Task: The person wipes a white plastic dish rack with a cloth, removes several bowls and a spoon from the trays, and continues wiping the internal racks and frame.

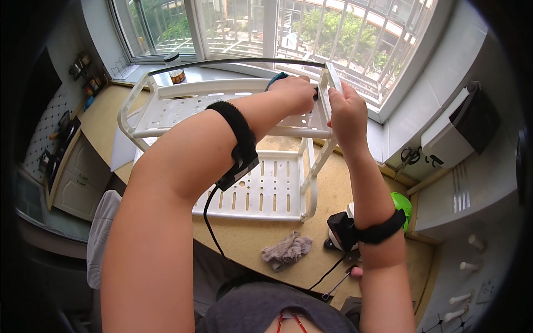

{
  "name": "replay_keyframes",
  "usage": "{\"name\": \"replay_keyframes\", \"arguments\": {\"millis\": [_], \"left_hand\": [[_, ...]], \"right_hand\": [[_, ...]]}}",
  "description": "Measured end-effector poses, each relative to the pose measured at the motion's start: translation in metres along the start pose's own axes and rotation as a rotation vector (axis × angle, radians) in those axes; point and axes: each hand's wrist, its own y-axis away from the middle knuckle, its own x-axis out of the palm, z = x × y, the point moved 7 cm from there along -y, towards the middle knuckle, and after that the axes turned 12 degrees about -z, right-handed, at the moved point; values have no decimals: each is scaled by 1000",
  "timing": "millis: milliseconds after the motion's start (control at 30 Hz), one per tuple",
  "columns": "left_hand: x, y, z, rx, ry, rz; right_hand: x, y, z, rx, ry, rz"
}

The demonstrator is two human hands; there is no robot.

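Observation:
A white two-tier plastic storage rack (179, 109) stands on the counter before me, with slots and round holes in its shelves. At the right end of its upper tier, my left hand (295, 93) presses a dark blue cloth (275, 80) against the shelf; the fingers hide most of the cloth. My right hand (350, 111) grips the white side frame (333, 77) at the rack's upper right corner. Below, the slotted lower shelf (261, 188) is partly covered by my left forearm. A dark bar (237, 61) spans the rack's far top edge.
A crumpled greyish rag (287, 250) lies on the yellowish countertop (239, 243). Beside my right forearm are a green bowl-like item (402, 206) and a partly hidden white object. Scissors (408, 158) hang on the right wall. A lidded jar (175, 68) stands on the windowsill.

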Motion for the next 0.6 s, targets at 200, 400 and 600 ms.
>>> {"name": "replay_keyframes", "arguments": {"millis": [200,400,600], "left_hand": [[-5,12,27,-100,-159,71],[-45,74,116,-305,-300,81],[-76,145,233,-715,-518,90]], "right_hand": [[2,-4,-7,3,100,-17],[0,-3,-6,37,95,-8],[8,3,8,8,93,-13]]}}
